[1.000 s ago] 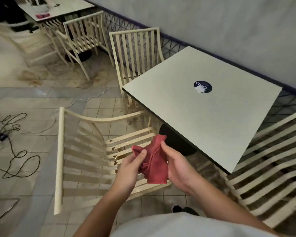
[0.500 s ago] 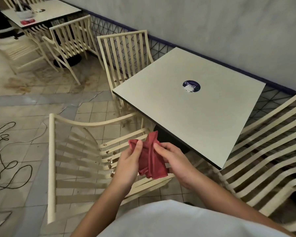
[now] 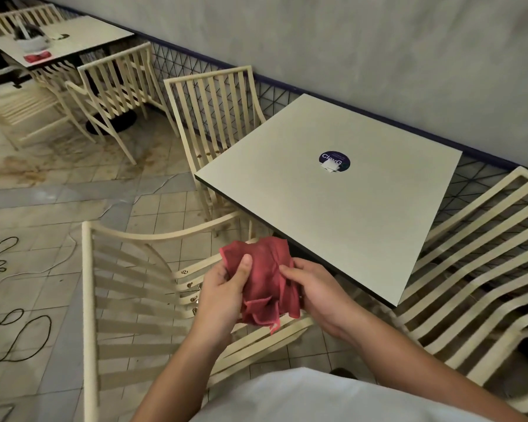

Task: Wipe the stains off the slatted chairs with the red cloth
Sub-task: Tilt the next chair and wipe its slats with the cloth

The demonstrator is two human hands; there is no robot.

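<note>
Left hand (image 3: 223, 295) and right hand (image 3: 319, 292) both pinching the bunched red cloth (image 3: 264, 284), held in the air above the near slatted chair (image 3: 134, 300), beside the counter (image 3: 333, 214).

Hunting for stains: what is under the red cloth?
The near chair's seat slats, visible beside and below the red cloth, which the left hand and right hand hold. Slats directly beneath are covered, so stains there cannot be seen.

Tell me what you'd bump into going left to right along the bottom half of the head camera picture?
Black floor cable → cream slatted chair → left hand → crumpled red cloth → right hand → second cream slatted chair.
</note>
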